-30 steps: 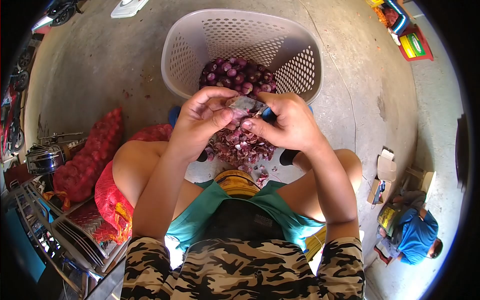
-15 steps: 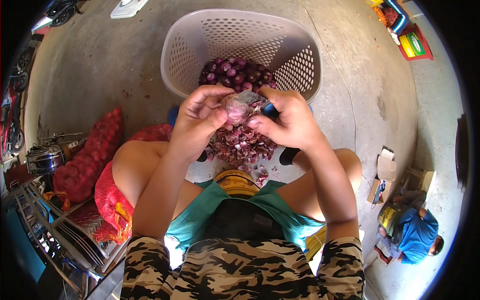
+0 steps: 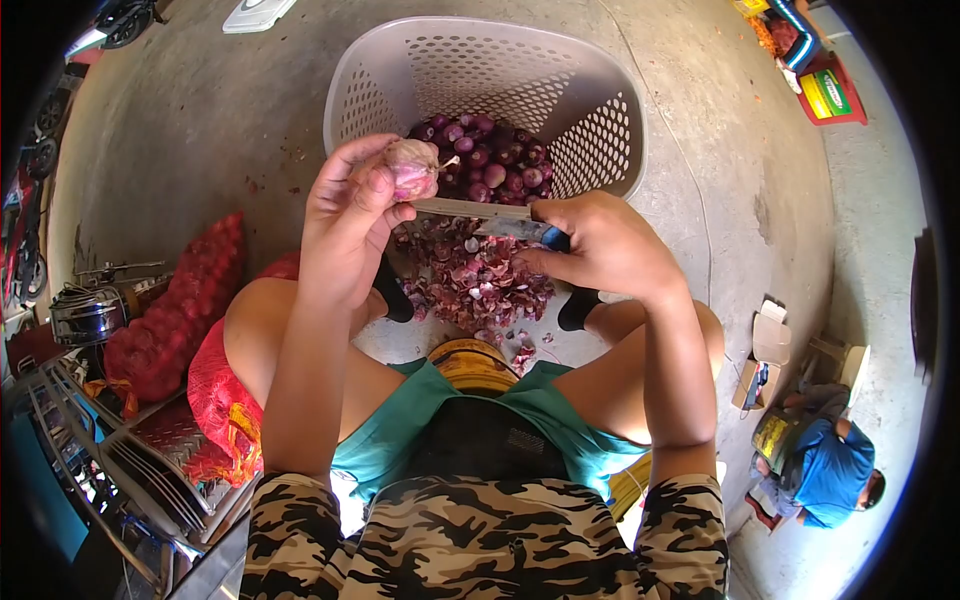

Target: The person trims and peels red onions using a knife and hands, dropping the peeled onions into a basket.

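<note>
A pinkish onion (image 3: 411, 169) with pale loose skin and a thin root end is gripped in the fingers of my left hand (image 3: 350, 205), over the near left rim of the basket. My right hand (image 3: 600, 240) is closed around a knife (image 3: 512, 229), whose dark handle is mostly covered; the blade points left. The knife and the onion are apart. Below the hands lies a heap of onion skins (image 3: 475, 280) on the floor. Beyond them, several dark purple onions (image 3: 490, 160) rest in the bottom of the basket.
The grey perforated basket (image 3: 480, 60) stands upright in front. Red mesh sacks of onions (image 3: 180, 320) lie at the left near a metal frame (image 3: 130, 470). On the right are a cardboard box (image 3: 765, 350) and a seated person in a blue shirt (image 3: 838, 470). A red container (image 3: 832, 90) is farther off.
My hands have parted. The left has moved left and up with the onion, while the right has shifted right and slightly down with the knife, exposing its blade.
</note>
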Demonstrator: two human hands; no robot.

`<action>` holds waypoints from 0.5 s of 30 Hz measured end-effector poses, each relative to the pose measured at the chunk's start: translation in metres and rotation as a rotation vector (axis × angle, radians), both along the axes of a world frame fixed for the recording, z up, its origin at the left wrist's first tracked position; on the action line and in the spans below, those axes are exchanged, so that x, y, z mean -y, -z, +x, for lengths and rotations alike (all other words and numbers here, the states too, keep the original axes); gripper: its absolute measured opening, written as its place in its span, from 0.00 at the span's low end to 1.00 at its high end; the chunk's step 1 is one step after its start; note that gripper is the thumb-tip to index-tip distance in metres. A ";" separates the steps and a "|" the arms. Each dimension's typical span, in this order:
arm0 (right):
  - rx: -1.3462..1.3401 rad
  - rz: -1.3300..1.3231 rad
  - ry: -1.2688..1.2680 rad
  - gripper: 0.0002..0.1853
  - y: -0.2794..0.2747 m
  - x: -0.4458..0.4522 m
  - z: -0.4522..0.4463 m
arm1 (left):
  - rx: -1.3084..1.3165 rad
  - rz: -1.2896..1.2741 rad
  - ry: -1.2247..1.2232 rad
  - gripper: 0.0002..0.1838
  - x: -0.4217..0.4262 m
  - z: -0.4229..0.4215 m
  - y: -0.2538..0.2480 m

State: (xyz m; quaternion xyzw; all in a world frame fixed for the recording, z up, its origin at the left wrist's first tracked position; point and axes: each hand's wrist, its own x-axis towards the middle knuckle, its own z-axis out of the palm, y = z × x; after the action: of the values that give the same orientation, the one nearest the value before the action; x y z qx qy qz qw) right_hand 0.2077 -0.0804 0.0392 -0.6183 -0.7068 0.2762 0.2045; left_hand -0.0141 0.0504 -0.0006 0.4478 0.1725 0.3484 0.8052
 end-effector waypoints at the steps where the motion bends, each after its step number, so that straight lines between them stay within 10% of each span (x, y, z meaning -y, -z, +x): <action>1: 0.022 0.021 -0.004 0.15 0.004 0.000 0.000 | 0.002 0.003 0.001 0.17 0.000 0.000 0.000; 15: -0.518 0.230 0.225 0.21 0.006 -0.007 -0.011 | -0.031 0.030 0.125 0.21 0.018 0.009 0.003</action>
State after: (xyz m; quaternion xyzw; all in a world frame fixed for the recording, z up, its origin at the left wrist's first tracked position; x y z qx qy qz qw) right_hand 0.1966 -0.0730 0.0327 -0.5746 -0.5846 0.3187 0.4760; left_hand -0.0052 0.0326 -0.0040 0.4750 0.1514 0.2929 0.8159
